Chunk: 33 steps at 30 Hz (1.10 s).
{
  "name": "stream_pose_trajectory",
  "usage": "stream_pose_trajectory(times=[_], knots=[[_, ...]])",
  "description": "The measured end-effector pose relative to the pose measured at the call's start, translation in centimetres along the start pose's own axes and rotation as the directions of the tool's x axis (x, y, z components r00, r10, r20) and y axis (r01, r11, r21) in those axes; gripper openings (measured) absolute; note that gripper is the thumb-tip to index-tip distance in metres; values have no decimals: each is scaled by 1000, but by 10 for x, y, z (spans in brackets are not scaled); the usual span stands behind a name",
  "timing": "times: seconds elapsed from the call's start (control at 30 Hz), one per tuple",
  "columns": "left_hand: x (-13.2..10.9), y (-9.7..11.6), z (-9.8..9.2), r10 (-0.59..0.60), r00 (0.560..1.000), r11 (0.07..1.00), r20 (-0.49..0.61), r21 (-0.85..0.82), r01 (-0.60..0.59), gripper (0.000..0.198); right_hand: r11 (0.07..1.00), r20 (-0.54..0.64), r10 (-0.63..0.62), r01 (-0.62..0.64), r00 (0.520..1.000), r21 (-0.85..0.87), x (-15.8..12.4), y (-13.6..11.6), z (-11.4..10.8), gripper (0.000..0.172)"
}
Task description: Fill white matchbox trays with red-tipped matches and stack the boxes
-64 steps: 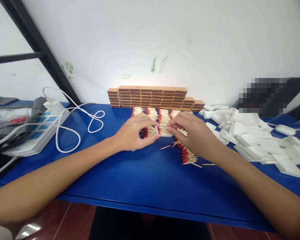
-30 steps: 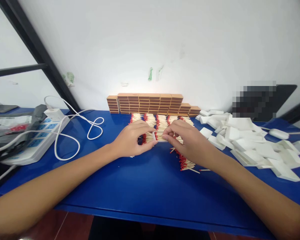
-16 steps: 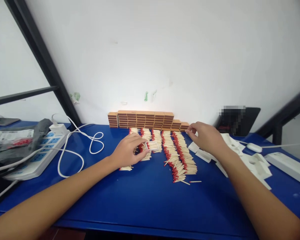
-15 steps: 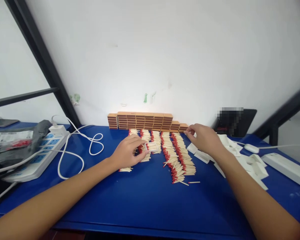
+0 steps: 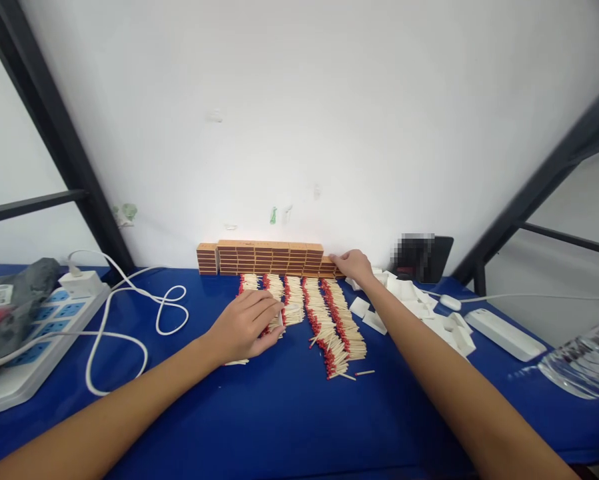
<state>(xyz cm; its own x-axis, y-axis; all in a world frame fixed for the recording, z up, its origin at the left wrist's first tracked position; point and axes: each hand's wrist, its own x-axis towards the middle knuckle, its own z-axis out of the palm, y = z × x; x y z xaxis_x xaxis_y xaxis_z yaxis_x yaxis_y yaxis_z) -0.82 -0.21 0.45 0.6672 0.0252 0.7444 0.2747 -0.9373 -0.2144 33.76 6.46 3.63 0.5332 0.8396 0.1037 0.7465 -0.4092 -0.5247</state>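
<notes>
My left hand (image 5: 252,327) is closed around a small white matchbox tray (image 5: 280,319), with matches at its open end. It hovers over the nearer part of the match rows. My right hand (image 5: 354,265) reaches to the low right end of the matchbox stack (image 5: 269,257), its fingertips pinched on a matchbox there that they largely hide. The boxes stand against the wall with their brown striking sides facing me. Several rows of red-headed matches (image 5: 324,320) lie in front of the stack. A single match (image 5: 364,373) lies apart, nearer to me.
White empty trays (image 5: 419,300) are heaped on the right, before a dark tablet-like device (image 5: 432,260). A white power strip (image 5: 44,340) with looping white cables (image 5: 104,320) occupies the left. A white bar-shaped device (image 5: 504,335) and clear plastic packaging (image 5: 586,363) lie far right.
My right hand has moved left and onto the low end of the matchbox stack. The left hand still holds the tray, now turned more away. The view has shifted slightly right.
</notes>
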Motion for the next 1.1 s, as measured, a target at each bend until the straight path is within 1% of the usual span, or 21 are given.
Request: stream_pose_trajectory(times=[0.1, 0.17, 0.27, 0.37, 0.43, 0.47, 0.5, 0.57, 0.63, 0.67, 0.7, 0.73, 0.8, 0.87, 0.93, 1.0, 1.1], knots=[[0, 0, -1, 1, 1000, 1000, 2, 6, -1, 35, 999, 37, 8, -9, 999, 51, 4, -4, 10, 37], [-1, 0, -1, 2, 1000, 1000, 1, 6, -2, 35, 995, 41, 1, -5, 999, 97, 6, -2, 10, 38], [-1, -2, -1, -24, 1000, 1000, -12, -3, 24, 35, 984, 11, -12, 10, 1000, 179, 8, 1, 0, 37], [-2, -5, 1, -95, 994, 995, -51, 0, 95, 34, 963, -88, -45, 67, 995, 260, 0, 5, -19, 33], [-2, -8, 2, -172, 982, 985, -77, -1, 172, 32, 938, -162, -102, 149, 981, 314, -18, 8, -28, 47], [-3, -9, 3, -219, 972, 976, -88, -12, 219, 31, 917, -178, -148, 202, 973, 345, -30, 8, -30, 51], [-3, -9, 4, -268, 958, 963, -98, -32, 267, 29, 890, -166, -205, 254, 965, 378, -45, 8, -29, 54], [-2, -9, 4, -360, 926, 932, -114, -91, 352, 26, 829, -102, -321, 332, 941, 450, -79, 5, -22, 58], [-1, -7, 4, -426, 897, 900, -116, -152, 408, 24, 772, -47, -408, 372, 912, 515, -112, -2, -9, 61], [0, -5, 4, -451, 886, 885, -110, -181, 429, 23, 741, -33, -440, 383, 898, 552, -126, -6, -3, 62], [0, -3, 4, -472, 876, 871, -101, -206, 446, 23, 690, -26, -463, 379, 886, 617, -138, -10, 3, 60], [1, -1, 3, -489, 867, 858, -92, -228, 460, 23, 659, -24, -467, 367, 884, 657, -147, -13, 8, 59], [2, 2, 2, -513, 854, 839, -83, -258, 479, 23, 630, -21, -453, 337, 891, 699, -157, -18, 14, 59], [2, 4, 2, -527, 846, 828, -84, -276, 488, 23, 634, -7, -429, 307, 903, 710, -160, -19, 16, 60], [2, 4, 2, -548, 833, 812, -81, -290, 506, 24, 636, -7, -410, 292, 912, 714, -159, -18, 14, 60], [1, 4, 2, -581, 810, 788, -78, -304, 535, 25, 626, -18, -400, 288, 916, 725, -158, -17, 11, 61], [0, 3, 3, -623, 779, 752, -66, -322, 575, 25, 608, -2, -409, 274, 913, 745, -158, -16, 8, 61]])
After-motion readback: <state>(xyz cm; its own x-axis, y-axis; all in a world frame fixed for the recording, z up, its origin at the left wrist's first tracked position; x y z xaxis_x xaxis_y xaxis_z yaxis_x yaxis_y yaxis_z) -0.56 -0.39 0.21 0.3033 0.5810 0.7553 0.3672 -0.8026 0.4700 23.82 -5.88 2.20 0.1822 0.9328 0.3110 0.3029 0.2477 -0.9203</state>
